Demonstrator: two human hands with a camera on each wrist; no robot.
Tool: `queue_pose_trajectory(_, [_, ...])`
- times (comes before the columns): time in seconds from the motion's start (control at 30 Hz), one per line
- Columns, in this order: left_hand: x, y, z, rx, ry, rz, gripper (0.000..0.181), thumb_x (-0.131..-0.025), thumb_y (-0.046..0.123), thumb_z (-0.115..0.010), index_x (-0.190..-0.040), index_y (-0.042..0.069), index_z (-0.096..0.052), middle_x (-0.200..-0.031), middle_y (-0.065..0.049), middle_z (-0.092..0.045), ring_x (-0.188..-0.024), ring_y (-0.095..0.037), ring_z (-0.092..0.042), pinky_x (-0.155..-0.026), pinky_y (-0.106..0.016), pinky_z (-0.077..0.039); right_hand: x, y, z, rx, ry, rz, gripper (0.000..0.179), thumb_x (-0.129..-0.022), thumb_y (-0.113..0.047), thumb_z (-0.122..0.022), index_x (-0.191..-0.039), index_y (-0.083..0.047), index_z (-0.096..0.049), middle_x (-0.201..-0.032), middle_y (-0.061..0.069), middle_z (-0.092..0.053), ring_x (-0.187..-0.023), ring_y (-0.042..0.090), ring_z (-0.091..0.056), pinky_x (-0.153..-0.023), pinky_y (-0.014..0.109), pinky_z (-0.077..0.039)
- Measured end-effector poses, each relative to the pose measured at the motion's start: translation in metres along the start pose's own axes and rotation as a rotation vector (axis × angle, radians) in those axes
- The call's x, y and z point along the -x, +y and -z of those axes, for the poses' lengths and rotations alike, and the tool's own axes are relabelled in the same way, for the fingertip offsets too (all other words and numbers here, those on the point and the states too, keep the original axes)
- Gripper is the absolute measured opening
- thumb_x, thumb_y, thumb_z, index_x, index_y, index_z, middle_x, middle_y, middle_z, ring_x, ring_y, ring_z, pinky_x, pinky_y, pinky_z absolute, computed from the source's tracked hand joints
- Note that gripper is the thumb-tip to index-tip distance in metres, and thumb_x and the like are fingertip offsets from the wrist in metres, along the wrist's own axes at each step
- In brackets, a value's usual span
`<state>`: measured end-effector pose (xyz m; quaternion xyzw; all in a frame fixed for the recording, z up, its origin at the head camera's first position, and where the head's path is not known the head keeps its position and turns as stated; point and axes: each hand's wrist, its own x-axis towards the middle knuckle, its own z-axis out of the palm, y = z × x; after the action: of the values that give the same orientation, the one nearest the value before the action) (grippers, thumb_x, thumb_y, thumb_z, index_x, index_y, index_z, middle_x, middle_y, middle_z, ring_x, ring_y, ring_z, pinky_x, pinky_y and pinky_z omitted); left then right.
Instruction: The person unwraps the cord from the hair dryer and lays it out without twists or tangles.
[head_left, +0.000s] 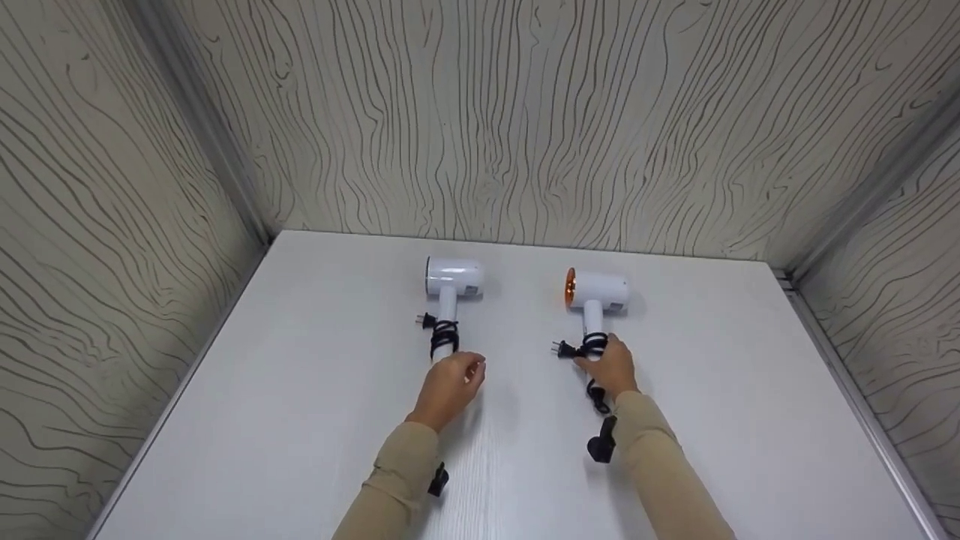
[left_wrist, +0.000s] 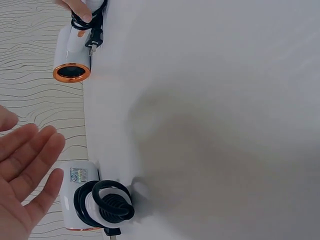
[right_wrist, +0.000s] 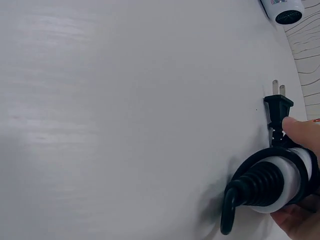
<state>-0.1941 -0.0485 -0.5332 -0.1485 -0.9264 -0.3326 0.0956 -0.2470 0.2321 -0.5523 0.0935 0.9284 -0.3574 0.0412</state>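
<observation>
On the tabletop (head_left: pixel 315 360), leftmost, lies a white hair dryer (head_left: pixel 459 276), the print on its label (left_wrist: pixel 78 175) too small to read; the left hand (head_left: pixel 447 386) is near it, empty, fingers relaxed; rightward, the right hand (head_left: pixel 614 367) grips a second hair dryer (head_left: pixel 602 289) round its cord-wrapped handle (head_left: pixel 593 316).

Two white hair dryers (head_left: pixel 456 276) (head_left: pixel 602 289) (black cords (head_left: pixel 445 335) round their handles (head_left: pixel 448 304)) face left, spaced apart.
</observation>
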Motion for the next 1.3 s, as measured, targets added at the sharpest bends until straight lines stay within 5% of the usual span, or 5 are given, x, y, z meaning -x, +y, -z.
queue_pose_trajectory(0.1, [-0.0003,0.0010,-0.0023,0.004,-0.017,-0.003,0.019,-0.094,0.016,-0.058,-0.103,0.005,-0.071,-0.091,-0.006,-0.072,-0.080,-0.013,-0.066,-0.068,-0.021,-0.056,0.0009,0.0024,-0.0001,0.000,0.003,-0.015,0.078,-0.085,-0.018,-0.070,-0.140,0.019,-0.028,-0.138,0.038,-0.043,-0.131,0.048,-0.043,-0.114,0.053,-0.037])
queue_pose_trajectory(0.37, [-0.0005,-0.0006,-0.0060,-0.016,-0.008,-0.021,0.017,-0.092,0.013,-0.060,-0.102,0.006,-0.071,-0.089,-0.006,-0.073,-0.078,-0.013,-0.067,-0.068,-0.022,-0.057,0.0023,0.0070,-0.0025,-0.021,0.104,0.058,0.055,-0.084,-0.008,-0.065,-0.125,0.019,-0.041,-0.118,0.036,-0.055,-0.114,0.048,-0.055,-0.101,0.054,-0.046])
queue_pose_trajectory(0.7, [-0.0002,0.0017,-0.0041,0.042,-0.033,0.028,0.019,-0.093,0.013,-0.058,-0.104,0.005,-0.071,-0.090,-0.005,-0.072,-0.081,-0.012,-0.066,-0.069,-0.021,-0.056,0.0055,0.0026,0.0017,-0.069,0.162,-0.042,0.058,-0.079,-0.006,-0.066,-0.124,0.021,-0.041,-0.118,0.039,-0.055,-0.111,0.049,-0.056,-0.097,0.054,-0.049])
queue_pose_trajectory(1.1, [-0.0017,-0.0026,-0.0027,0.293,-0.051,0.115,0.021,-0.094,0.010,-0.057,-0.106,-0.001,-0.069,-0.093,-0.011,-0.073,-0.082,-0.016,-0.067,-0.072,-0.023,-0.055,0.0064,0.0059,-0.0016,-0.049,0.226,-0.007,0.054,-0.079,-0.006,-0.067,-0.121,0.020,-0.045,-0.113,0.039,-0.058,-0.107,0.049,-0.059,-0.095,0.054,-0.049])
queue_pose_trajectory(1.3, [-0.0049,-0.0023,-0.0011,0.556,-0.073,0.283,0.025,-0.096,0.011,-0.053,-0.110,-0.006,-0.065,-0.098,-0.019,-0.072,-0.084,-0.018,-0.069,-0.074,-0.023,-0.057,0.0087,0.0038,0.0028,-0.047,0.223,0.075,0.056,-0.079,-0.004,-0.066,-0.124,0.021,-0.044,-0.115,0.039,-0.058,-0.107,0.048,-0.060,-0.094,0.054,-0.050])
